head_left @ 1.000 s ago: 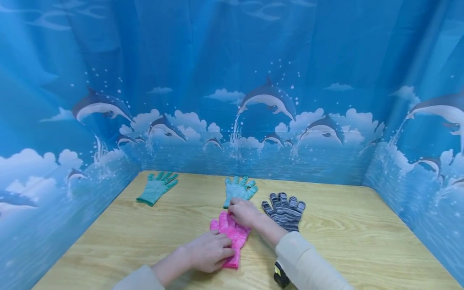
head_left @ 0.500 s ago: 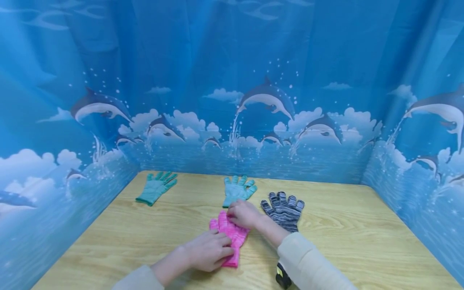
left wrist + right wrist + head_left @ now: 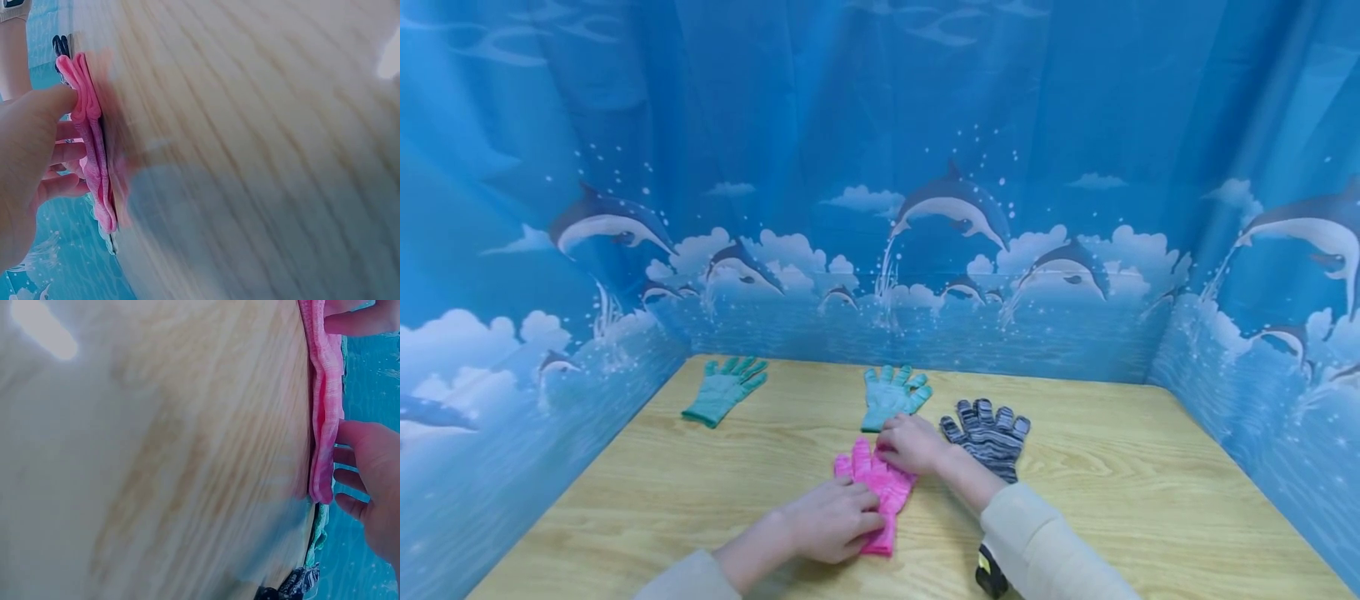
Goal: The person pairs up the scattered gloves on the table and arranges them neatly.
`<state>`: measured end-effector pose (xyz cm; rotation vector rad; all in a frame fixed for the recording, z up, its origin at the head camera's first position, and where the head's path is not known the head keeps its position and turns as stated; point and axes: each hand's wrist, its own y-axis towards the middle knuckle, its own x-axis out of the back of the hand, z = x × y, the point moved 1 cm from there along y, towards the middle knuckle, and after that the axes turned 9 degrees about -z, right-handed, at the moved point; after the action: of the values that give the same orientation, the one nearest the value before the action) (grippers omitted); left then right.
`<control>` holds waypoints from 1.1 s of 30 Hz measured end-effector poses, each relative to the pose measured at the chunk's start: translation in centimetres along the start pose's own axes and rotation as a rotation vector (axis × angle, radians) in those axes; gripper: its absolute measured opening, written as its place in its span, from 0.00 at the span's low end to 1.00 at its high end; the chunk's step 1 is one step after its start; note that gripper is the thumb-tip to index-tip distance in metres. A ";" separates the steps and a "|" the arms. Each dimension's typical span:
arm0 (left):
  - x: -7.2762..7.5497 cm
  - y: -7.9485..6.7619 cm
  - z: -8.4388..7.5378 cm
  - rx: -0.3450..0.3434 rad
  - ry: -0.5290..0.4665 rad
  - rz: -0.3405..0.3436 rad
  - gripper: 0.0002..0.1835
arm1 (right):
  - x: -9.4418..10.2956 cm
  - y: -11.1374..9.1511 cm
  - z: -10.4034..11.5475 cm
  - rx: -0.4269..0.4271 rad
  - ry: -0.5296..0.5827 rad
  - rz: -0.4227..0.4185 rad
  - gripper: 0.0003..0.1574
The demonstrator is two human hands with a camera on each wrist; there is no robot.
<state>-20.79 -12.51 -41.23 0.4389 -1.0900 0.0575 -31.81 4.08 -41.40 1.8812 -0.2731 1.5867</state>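
Note:
A pink glove [image 3: 891,487] lies on the table, fingers pointing away and cuff toward me. My left hand [image 3: 835,521] rests across its cuff half from the left; in the left wrist view the thumb [image 3: 59,100] touches the pink fabric, fingers loosely bent. At the glove's far right, my right hand [image 3: 913,444] touches the finger area with fingertips. In the right wrist view the right hand [image 3: 375,481] meets the pink glove's upper surface with slightly bent fingers. Part of the glove is hidden under both hands.
A light teal glove [image 3: 891,400] lies just behind the pink one. Another green glove [image 3: 724,390] is at the far left. To the right sits a black-and-grey striped glove [image 3: 988,437], partly covered by the right forearm. A blue dolphin-print curtain [image 3: 880,208] surrounds the wooden table [image 3: 1112,500].
My right hand has shifted very slightly to the right on the pink glove. The left hand and the other gloves stay in place.

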 end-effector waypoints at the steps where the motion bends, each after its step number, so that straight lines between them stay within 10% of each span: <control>1: 0.0 0.0 0.0 0.001 0.001 -0.001 0.08 | 0.0 0.0 0.0 -0.002 -0.003 0.003 0.12; 33: 1.2 -0.3 -0.4 -0.043 0.050 -0.009 0.05 | -0.1 1.6 1.1 -0.026 0.060 -0.043 0.11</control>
<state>-19.85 -12.79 -40.46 0.4019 -1.0383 0.0363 -31.84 2.22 -40.97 1.8052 -0.2245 1.6000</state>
